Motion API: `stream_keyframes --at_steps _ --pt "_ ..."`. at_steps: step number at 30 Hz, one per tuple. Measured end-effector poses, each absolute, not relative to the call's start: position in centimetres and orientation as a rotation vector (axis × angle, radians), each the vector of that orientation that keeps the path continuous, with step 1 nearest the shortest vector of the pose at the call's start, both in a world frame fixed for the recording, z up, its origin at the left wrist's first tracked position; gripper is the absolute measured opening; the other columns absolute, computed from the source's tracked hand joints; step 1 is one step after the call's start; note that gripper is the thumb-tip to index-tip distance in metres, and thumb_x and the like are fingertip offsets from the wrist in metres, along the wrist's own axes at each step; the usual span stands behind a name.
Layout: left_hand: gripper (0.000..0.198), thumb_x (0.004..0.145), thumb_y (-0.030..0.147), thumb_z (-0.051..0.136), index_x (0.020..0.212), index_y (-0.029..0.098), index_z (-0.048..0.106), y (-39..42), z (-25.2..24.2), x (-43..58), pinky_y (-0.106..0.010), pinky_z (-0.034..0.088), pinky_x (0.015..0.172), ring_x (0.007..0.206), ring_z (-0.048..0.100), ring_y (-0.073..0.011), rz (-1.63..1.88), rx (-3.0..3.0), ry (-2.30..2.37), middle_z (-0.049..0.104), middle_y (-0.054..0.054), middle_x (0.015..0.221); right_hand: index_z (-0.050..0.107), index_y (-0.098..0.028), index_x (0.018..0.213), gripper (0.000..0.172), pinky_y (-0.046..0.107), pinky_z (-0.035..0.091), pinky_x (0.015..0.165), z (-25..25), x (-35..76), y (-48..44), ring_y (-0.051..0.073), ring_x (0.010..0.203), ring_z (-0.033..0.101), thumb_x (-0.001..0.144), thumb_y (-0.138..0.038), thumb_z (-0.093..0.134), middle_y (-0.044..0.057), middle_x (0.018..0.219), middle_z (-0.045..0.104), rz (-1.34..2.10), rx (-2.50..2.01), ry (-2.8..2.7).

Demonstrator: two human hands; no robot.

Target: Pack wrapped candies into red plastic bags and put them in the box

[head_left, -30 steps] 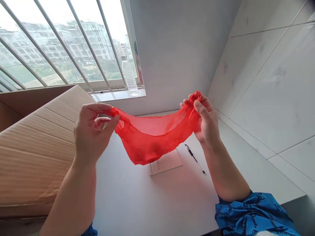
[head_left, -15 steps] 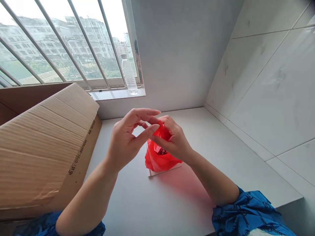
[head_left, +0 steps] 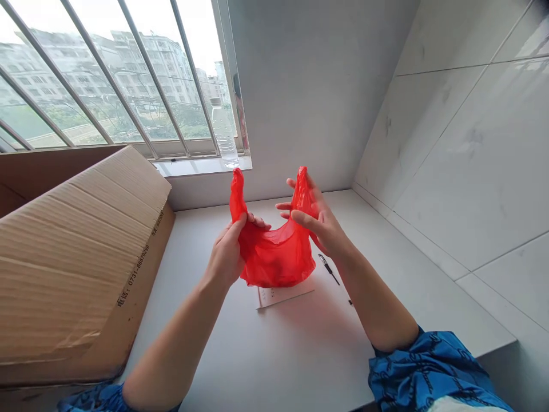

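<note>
A slip of paper [head_left: 283, 296] sits partly hidden behind a red plastic bag [head_left: 274, 257], its small print too tiny to read. A pen [head_left: 326, 268] disappears behind the person's right forearm [head_left: 369, 297]. A cardboard box [head_left: 77, 257] and a blue patterned sleeve [head_left: 429, 366] run out of frame.

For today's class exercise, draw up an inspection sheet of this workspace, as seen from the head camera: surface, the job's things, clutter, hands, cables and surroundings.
surface: white counter
job's things: red plastic bag, held up above the counter by its two handles
clutter: paper slip and pen lying on the counter; cardboard box at the left
hands: left hand and right hand each grip one bag handle
cables: nothing seen
surroundings: barred window, water bottle on its sill, tiled wall on the right
</note>
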State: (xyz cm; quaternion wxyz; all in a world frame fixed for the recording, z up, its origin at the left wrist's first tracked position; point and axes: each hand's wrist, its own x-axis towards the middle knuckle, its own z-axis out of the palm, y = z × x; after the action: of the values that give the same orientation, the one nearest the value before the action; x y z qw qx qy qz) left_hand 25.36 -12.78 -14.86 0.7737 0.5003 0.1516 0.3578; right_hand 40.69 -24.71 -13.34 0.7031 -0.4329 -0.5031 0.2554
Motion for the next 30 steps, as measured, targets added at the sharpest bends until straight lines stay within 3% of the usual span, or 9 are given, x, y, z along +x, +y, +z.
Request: stream_keyframes --at_steps 2,6,11,15,18,21,24,27,30 --pt "0.018 0.084 0.033 0.071 0.084 0.018 0.061 -12.7 -14.5 25.2 -0.032 0.053 0.086 0.077 0.064 -0.0152 0.779 0.907 0.312 0.059 0.001 0.076 0.033 -0.049 0.148 0.068 0.043 0.055 0.096 -13.9 40.7 -24.3 0.019 0.104 0.066 0.088 -0.043 0.066 -0.001 0.156 0.037 0.547 -0.977 -1.103" --pt "0.012 0.089 0.023 0.065 0.082 0.017 0.058 -12.5 -14.3 24.8 -0.024 0.054 0.08 0.055 0.049 -0.0063 0.779 0.694 0.277 0.039 0.007 0.061 0.039 -0.042 0.143 0.045 0.035 0.059 0.076 -15.2 40.4 -23.0 0.014 0.084 0.067 0.098 -0.042 0.047 0.002 0.141 0.054 0.472 -0.992 -0.9" --pt "0.016 0.092 0.031 0.062 0.081 0.019 0.058 -12.9 -14.7 24.4 -0.019 0.047 0.06 0.048 0.03 -0.0061 0.814 0.936 0.272 0.026 0.007 0.059 0.048 -0.033 0.133 0.04 0.032 0.057 0.069 -15.8 38.6 -22.7 0.012 0.075 0.062 0.097 -0.048 0.049 0.007 0.134 0.055 0.573 -1.007 -0.885" --pt "0.026 0.096 0.037 0.055 0.077 0.02 0.059 -13.8 -15.3 24.0 -0.022 0.039 0.054 0.053 0.033 -0.0093 0.659 1.469 0.305 0.035 0.004 0.06 0.05 -0.034 0.136 0.058 0.032 0.057 0.072 -16.0 37.0 -22.9 0.015 0.082 0.061 0.085 -0.052 0.068 0.008 0.134 0.052 0.692 -1.095 -1.117" --pt "0.024 0.095 0.036 0.056 0.077 0.02 0.06 -14.4 -15.3 23.9 -0.023 0.03 0.049 0.055 0.036 -0.0106 0.518 1.773 0.285 0.045 0.001 0.064 0.063 -0.028 0.125 0.045 0.031 0.054 0.071 -16.5 36.5 -22.8 0.017 0.088 0.059 0.091 -0.058 0.058 0.008 0.118 0.059 0.593 -1.169 -1.131" --pt "0.015 0.091 0.036 0.063 0.092 0.021 0.064 -14.3 -15.0 23.7 -0.023 0.037 0.055 0.062 0.046 -0.012 0.38 1.656 0.271 0.052 0.0 0.073 0.069 -0.024 0.113 0.048 0.029 0.049 0.062 -16.7 36.8 -22.7 0.015 0.071 0.056 0.097 -0.062 0.043 0.004 0.088 0.06 0.624 -1.108 -0.967" --pt "0.022 0.087 0.032 0.069 0.106 0.023 0.062 -13.3 -14.6 23.6 -0.023 0.044 0.064 0.066 0.05 -0.0118 0.262 1.332 0.248 0.054 0.0 0.076 0.067 -0.023 0.109 0.051 0.027 0.042 0.051 -16.3 37.5 -23.1 0.012 0.054 0.045 0.095 -0.064 0.043 -0.001 0.067 0.052 0.747 -1.037 -0.896" --pt "0.021 0.084 0.033 0.071 0.102 0.024 0.063 -12.3 -14.5 23.4 -0.023 0.045 0.063 0.064 0.051 -0.0108 0.229 1.13 0.232 0.057 0.001 0.075 0.063 -0.023 0.111 0.041 0.025 0.041 0.05 -15.5 38.2 -23.7 0.01 0.052 0.045 0.095 -0.059 0.05 -0.003 0.067 0.053 0.841 -1.02 -1.058" --pt "0.025 0.086 0.04 0.07 0.103 0.025 0.061 -12.0 -14.4 23.3 -0.024 0.047 0.062 0.066 0.058 -0.013 0.241 1.166 0.239 0.063 0.0 0.079 0.056 -0.026 0.118 0.034 0.027 0.051 0.063 -14.9 38.7 -24.3 0.012 0.068 0.058 0.09 -0.043 0.065 -0.001 0.084 0.06 0.747 -1.061 -1.294"
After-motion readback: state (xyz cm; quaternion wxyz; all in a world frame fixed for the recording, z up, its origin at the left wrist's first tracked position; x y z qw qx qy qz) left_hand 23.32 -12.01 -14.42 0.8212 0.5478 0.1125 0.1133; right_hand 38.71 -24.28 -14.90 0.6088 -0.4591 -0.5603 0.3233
